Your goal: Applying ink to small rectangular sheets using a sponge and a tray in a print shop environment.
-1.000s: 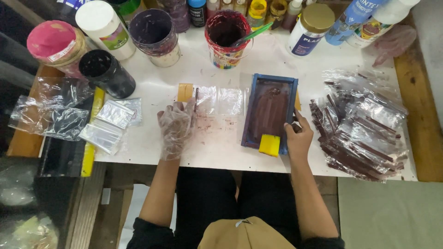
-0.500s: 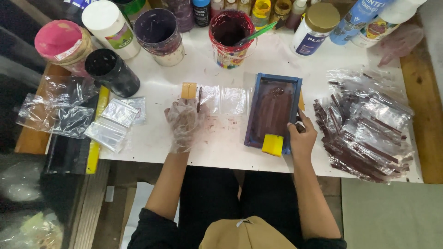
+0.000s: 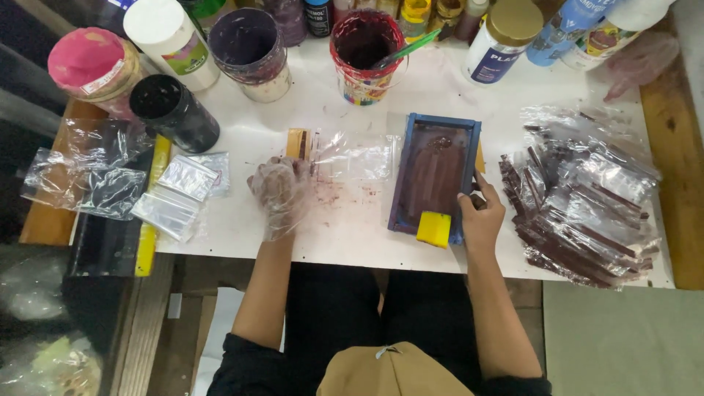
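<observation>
Gloved, the left hand (image 3: 281, 192) curls loosely on the white table (image 3: 352, 235), fingertips at a small clear plastic bag (image 3: 352, 155) lying just to its right, long axis across the table. Bare, the right hand (image 3: 480, 216) grips the right edge of a blue printing frame (image 3: 434, 176), stained maroon, beside a yellow block (image 3: 433, 229). Filled packets (image 3: 579, 213) are heaped further right.

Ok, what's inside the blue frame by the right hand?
The blue frame holds a dark maroon, paint-smeared screen surface, with a yellow block lying on its near edge. Whatever lies beneath the screen is covered.
</observation>
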